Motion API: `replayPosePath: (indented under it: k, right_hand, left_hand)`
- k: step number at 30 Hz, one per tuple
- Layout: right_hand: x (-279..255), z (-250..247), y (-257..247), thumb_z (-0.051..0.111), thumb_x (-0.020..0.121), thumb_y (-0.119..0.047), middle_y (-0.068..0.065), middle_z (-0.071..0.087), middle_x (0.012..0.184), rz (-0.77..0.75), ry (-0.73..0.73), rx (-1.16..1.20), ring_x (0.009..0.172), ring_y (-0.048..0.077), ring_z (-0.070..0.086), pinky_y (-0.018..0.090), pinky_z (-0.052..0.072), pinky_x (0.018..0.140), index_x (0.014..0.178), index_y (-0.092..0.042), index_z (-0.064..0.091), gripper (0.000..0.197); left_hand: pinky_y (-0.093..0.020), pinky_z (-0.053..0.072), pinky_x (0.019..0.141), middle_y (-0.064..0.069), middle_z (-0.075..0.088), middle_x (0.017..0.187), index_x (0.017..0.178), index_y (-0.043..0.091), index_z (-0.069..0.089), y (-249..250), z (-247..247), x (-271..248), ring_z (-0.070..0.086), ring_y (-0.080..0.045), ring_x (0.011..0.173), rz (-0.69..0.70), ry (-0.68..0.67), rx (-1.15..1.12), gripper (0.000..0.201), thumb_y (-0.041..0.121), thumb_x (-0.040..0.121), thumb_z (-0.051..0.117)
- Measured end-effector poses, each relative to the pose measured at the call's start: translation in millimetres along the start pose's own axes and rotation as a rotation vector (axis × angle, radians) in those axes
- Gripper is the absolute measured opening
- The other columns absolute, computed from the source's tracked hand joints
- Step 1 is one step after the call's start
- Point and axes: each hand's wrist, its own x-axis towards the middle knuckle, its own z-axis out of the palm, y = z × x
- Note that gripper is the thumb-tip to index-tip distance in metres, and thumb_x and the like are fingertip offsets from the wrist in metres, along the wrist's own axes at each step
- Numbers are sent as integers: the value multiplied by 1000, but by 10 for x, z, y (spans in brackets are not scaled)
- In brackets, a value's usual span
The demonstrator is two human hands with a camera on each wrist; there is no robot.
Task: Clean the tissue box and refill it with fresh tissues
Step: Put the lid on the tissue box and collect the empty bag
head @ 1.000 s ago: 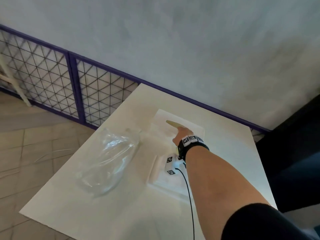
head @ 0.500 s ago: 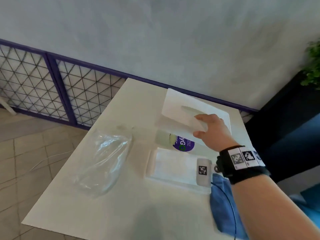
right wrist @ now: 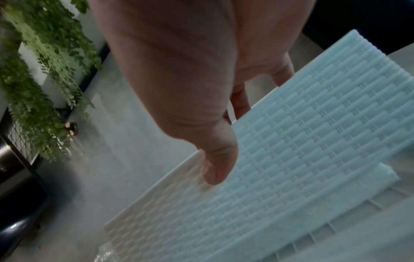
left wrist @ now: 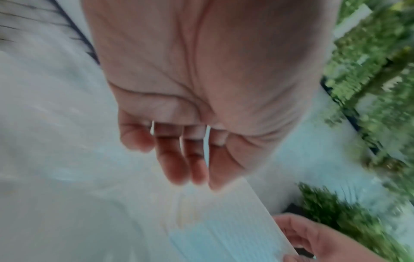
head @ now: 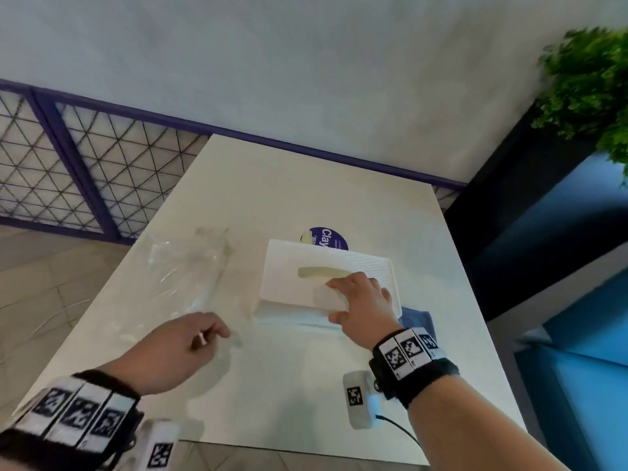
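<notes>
The white ribbed tissue box lid, with a long slot, hangs tilted over the white base on the table. My right hand grips the lid at its near right edge. In the right wrist view the thumb presses the lid's ribbed face, with the fingers behind it. The ribbed base lies below. My left hand hovers left of the box with fingers loosely curled and nothing in them. The blurred left wrist view shows the same slack fingers above the lid.
A crumpled clear plastic bag lies left of the box. A bottle with a purple label lies behind it, and a blue cloth peeks out at its right. The white table meets a wall, with a mesh railing left and a plant right.
My right hand has lifted the lid from the far side of the table and brought it nearer, over the base. My left hand has come into view at the lower left.
</notes>
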Motion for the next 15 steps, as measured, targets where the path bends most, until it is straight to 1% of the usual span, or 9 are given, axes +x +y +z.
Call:
replayPosePath:
  k: [1, 3, 5, 6, 7, 8, 10, 12, 15]
  right_hand:
    - [12, 30, -14, 63, 86, -38, -7, 39, 135, 6, -13, -5, 130, 19, 33, 49, 20, 115, 137, -40, 40, 56]
    - [31, 93, -28, 63, 86, -37, -6, 39, 135, 22, -32, -19, 129, 20, 34, 51, 21, 114, 137, -40, 40, 57]
    - [56, 147, -37, 62, 86, -38, -6, 39, 136, 29, -37, -52, 128, 20, 35, 51, 24, 113, 138, -40, 39, 57]
    - [68, 168, -41, 61, 86, -39, -5, 39, 136, 31, -40, -65, 129, 21, 35, 51, 24, 112, 138, -40, 38, 57]
    - [80, 183, -44, 61, 87, -39, -5, 38, 137, 33, -42, -73, 129, 21, 35, 51, 24, 112, 139, -39, 38, 57]
    - [90, 197, -49, 61, 87, -39, -4, 38, 137, 34, -41, -76, 129, 21, 35, 51, 24, 112, 139, -39, 38, 57]
    - [102, 223, -57, 61, 87, -38, -4, 39, 137, 34, -33, -86, 129, 22, 35, 52, 23, 112, 139, -39, 38, 57]
    - [107, 242, -67, 60, 88, -38, -4, 38, 138, 37, -33, -95, 131, 22, 34, 53, 21, 113, 140, -38, 38, 57]
    - [108, 206, -37, 58, 87, -48, -5, 35, 143, 33, -38, -44, 133, 22, 32, 50, 23, 114, 143, -38, 36, 61]
  left_hand:
    - [-15, 42, 64, 12, 60, 92, 100, 37, 57, 36, 50, 144, 58, -9, 72, -22, 47, 2, 25, 15, 88, 57]
    - [-20, 42, 72, 8, 52, 107, 118, 39, 47, 130, 116, 358, 58, -8, 81, -36, 78, 20, 42, 12, 87, 55]
    - [-25, 43, 81, 4, 44, 120, 136, 39, 35, 224, 181, 511, 58, -13, 95, -44, 53, 31, 60, 9, 87, 52]
    - [-27, 44, 86, 2, 41, 125, 140, 40, 30, 262, 212, 565, 57, -17, 102, -43, 22, 50, 67, 7, 86, 50]
    - [-28, 44, 89, 0, 39, 129, 143, 41, 27, 285, 246, 618, 55, -20, 107, -43, -3, 64, 70, 6, 86, 49]
    - [-29, 44, 91, -2, 37, 133, 144, 41, 25, 308, 273, 661, 54, -22, 109, -50, -18, 91, 72, 5, 86, 47]
    - [-29, 44, 91, -3, 36, 139, 146, 38, 23, 320, 311, 731, 53, -23, 105, -59, -30, 115, 73, 3, 86, 44]
    - [-28, 44, 90, -1, 32, 144, 148, 35, 22, 335, 327, 773, 54, -21, 104, -76, -42, 123, 73, 1, 86, 42]
    - [-29, 45, 92, 2, 29, 148, 149, 34, 20, 312, 343, 796, 54, -21, 110, -77, -57, 161, 74, 0, 87, 40]
